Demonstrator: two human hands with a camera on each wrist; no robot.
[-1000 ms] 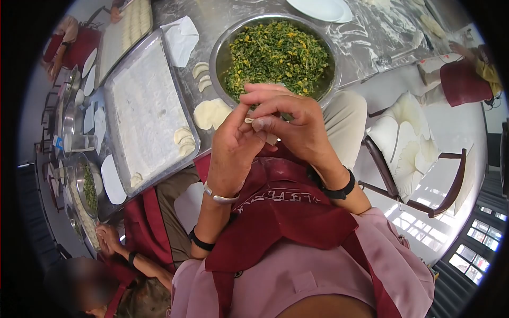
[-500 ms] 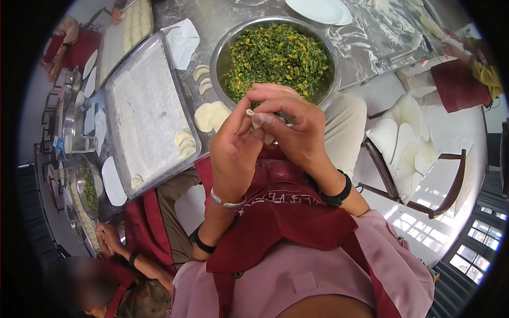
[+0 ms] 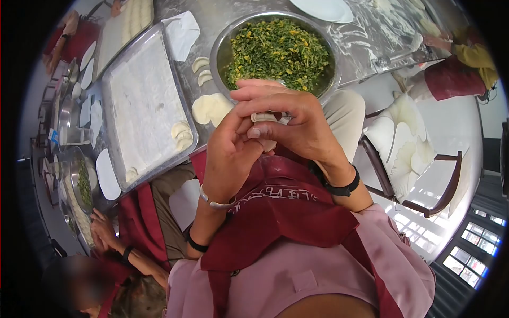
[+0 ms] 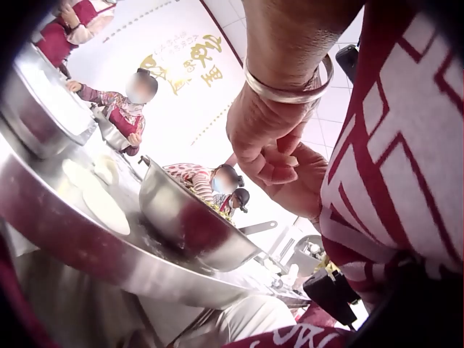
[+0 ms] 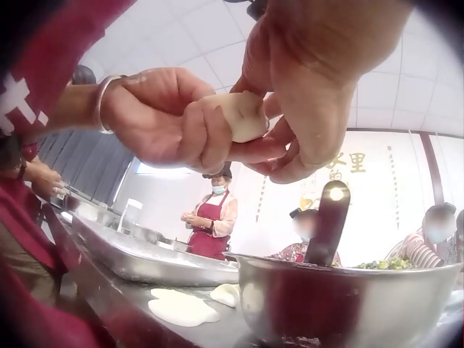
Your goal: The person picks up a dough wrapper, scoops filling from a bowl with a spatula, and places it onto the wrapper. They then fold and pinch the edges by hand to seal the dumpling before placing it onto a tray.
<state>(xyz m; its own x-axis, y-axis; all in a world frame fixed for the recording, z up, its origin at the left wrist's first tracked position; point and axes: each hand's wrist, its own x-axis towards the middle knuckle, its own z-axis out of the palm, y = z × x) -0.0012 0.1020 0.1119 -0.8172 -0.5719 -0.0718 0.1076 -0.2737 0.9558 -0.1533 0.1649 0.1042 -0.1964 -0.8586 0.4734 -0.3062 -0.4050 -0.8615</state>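
A pale dumpling (image 3: 263, 117) is held up between both hands, in front of the apron. My left hand (image 3: 229, 156), with a silver bangle at its wrist, grips it from one side; in the right wrist view its curled fingers wrap the dumpling (image 5: 243, 116). My right hand (image 3: 305, 124) pinches the dough edge between thumb and forefinger. Fingers hide part of the dumpling in the head view. Just beyond the hands stands a steel bowl (image 3: 217, 74) of chopped green and yellow filling (image 3: 278, 53). Left of the bowl lie flat dough wrappers (image 3: 209, 109) and folded dumplings (image 3: 202, 71).
A floured metal tray (image 3: 140, 100) on the left holds several dumplings (image 3: 181, 135) near its corner. A white cloth (image 3: 181, 34) and white plates (image 3: 323, 8) lie farther back. A handle (image 5: 330, 225) juts from the bowl. Other people work around the table; a chair (image 3: 405, 148) stands at right.
My right thumb and forefinger have shifted along the dumpling's edge, and more of its pale rim shows between them. At the far right, another person's arm has reached onto the table.
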